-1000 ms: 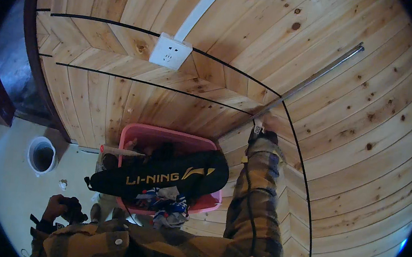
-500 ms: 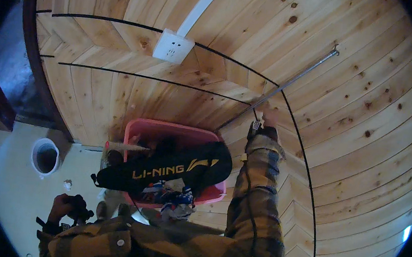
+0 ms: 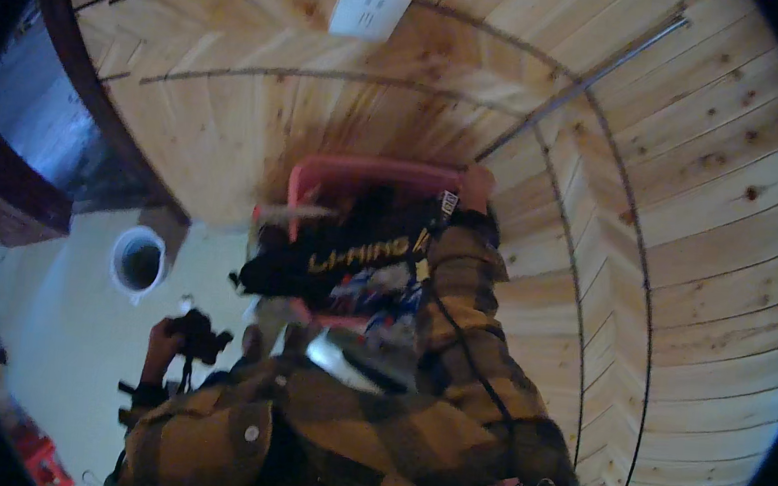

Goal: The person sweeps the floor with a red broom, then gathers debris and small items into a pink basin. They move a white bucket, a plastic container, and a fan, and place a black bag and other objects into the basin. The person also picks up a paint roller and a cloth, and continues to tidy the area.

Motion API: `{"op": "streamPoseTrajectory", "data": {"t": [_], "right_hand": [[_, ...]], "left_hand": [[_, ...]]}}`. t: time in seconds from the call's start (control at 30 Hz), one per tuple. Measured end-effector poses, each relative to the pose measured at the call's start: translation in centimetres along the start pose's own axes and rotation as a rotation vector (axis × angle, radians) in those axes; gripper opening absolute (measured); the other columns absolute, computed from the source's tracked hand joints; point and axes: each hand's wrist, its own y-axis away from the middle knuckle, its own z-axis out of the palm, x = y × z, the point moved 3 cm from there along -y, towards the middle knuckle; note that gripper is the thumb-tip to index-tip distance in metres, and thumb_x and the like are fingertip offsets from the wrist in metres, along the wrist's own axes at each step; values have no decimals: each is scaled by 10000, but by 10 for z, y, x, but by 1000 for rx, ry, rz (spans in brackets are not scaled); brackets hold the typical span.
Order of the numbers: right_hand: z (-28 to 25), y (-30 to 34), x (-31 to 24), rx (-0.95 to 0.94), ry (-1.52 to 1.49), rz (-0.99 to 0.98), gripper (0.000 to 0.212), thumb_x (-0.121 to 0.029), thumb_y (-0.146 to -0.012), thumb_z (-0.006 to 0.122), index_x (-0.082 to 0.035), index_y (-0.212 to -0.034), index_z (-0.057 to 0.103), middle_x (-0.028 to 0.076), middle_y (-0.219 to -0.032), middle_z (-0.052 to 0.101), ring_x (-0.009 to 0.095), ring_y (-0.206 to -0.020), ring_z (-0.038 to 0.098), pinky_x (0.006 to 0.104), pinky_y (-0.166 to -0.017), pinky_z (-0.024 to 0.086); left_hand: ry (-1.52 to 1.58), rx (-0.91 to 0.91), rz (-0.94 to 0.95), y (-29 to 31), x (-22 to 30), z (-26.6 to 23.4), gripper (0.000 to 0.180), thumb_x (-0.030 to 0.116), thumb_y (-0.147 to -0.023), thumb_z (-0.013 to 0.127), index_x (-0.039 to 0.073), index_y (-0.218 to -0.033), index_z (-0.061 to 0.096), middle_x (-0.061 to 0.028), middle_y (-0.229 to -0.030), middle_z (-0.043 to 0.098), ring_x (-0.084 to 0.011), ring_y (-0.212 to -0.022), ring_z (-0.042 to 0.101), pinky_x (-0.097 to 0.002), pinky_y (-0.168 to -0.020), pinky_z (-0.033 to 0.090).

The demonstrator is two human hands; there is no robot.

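My left hand (image 3: 162, 345) hangs low on the left, its fingers closed around a lumpy black object (image 3: 199, 337) whose kind I cannot make out. A strap from it dangles below. My right hand (image 3: 477, 186) is at the far right corner of a pink plastic tub (image 3: 359, 167), against or just beside its rim. Motion smears its fingers, so their grip does not show. Across the tub lies a long black racket bag (image 3: 311, 278) with yellow print. Crumpled cloths (image 3: 380, 289) in white, blue and red sit at its near side, partly behind my right sleeve.
Wooden plank walls meet at a corner behind the tub. A metal rod (image 3: 592, 83) slants along the wall, and a white socket (image 3: 370, 10) is fixed there. A white bucket (image 3: 138, 261) stands on the floor at left. A red item (image 3: 42, 461) lies lower left.
My right hand has come down from the wall beside the rod to the tub's far right corner. My left hand still holds the black object. The whole view has shifted.
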Motion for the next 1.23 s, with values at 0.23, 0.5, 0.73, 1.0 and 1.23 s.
{"op": "streamPoseTrajectory", "data": {"t": [0.23, 0.5, 0.73, 1.0, 1.23], "right_hand": [[36, 220, 41, -170, 378, 83, 289, -206, -828, 618, -4, -1030, 574, 132, -967, 632, 248, -903, 609, 354, -757, 496], [38, 313, -45, -578, -8, 57, 273, -198, -923, 556, -20, -1131, 554, 97, -923, 661, 181, -821, 647, 305, -710, 519], [105, 446, -154, -1411, -610, 368, 535, -210, -870, 626, -30, -1334, 430, 87, -1228, 538, 172, -1091, 522, 311, -897, 449], [111, 482, -138, -1255, -314, 557, 377, -215, -855, 652, -18, -1167, 572, 49, -1032, 627, 129, -907, 586, 267, -798, 469], [104, 518, -105, -1232, -222, 718, 306, -240, -869, 635, -54, -1109, 596, 5, -888, 625, 82, -706, 569, 219, -576, 428]], "left_hand": [[-161, 29, 32, 5, -1, -2, 319, 101, -682, 604, -13, -980, 614, -57, -905, 640, -140, -853, 587, -296, -776, 488], [360, 10, 92, 10, 45, -7, 467, 137, -786, 584, -12, -1224, 525, -60, -1137, 587, -167, -1069, 527, -307, -960, 394], [377, -219, 193, 25, 131, 17, 539, 201, -883, 602, -3, -1347, 419, -102, -1282, 530, -203, -1176, 489, -321, -1033, 355], [-390, -196, 342, 33, 97, 20, 511, 262, -860, 664, 25, -1276, 485, -120, -1190, 581, -180, -1050, 551, -326, -908, 443], [337, -22, 246, 82, 83, -64, 596, 446, -861, 638, 137, -1343, 469, -146, -1313, 523, -280, -1227, 499, -405, -1035, 389]]}}
